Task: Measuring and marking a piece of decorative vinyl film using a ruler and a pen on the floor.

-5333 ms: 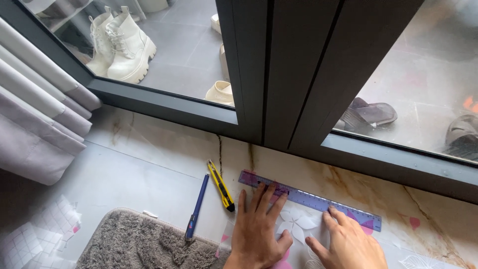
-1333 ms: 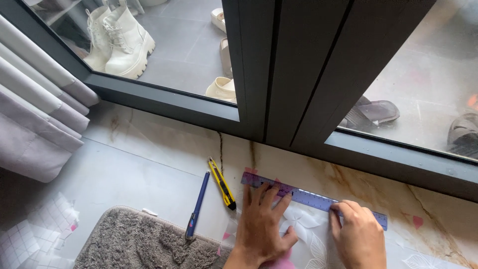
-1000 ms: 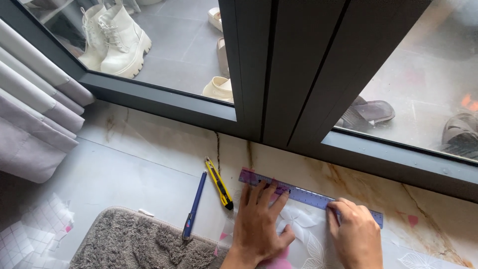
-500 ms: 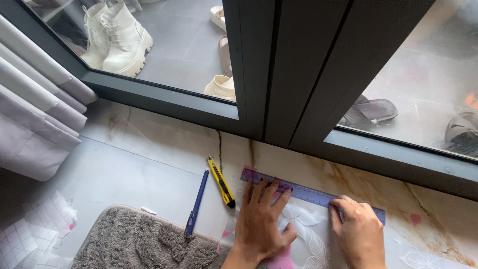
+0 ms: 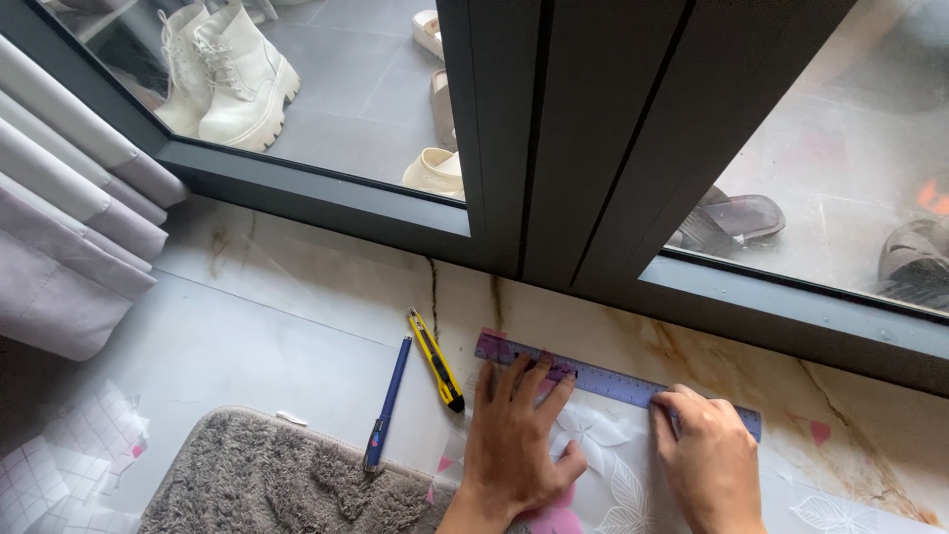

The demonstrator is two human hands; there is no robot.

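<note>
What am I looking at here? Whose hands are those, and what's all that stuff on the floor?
The camera sits on a person's head and looks down, so these are that person's own bare hands. The left hand lies flat on a purple ruler and a clear flowery sheet under it. The right hand presses near the ruler's other end. Neither hand grips anything. Beside them on the pale floor lie a yellow knife, a blue pen and a grey fuzzy mat. Behind the glass door stand white boots.

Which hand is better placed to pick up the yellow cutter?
Left, probably. The left hand presses the ruler right beside the cutter; the right hand holds the ruler's far end, farther off.
</note>
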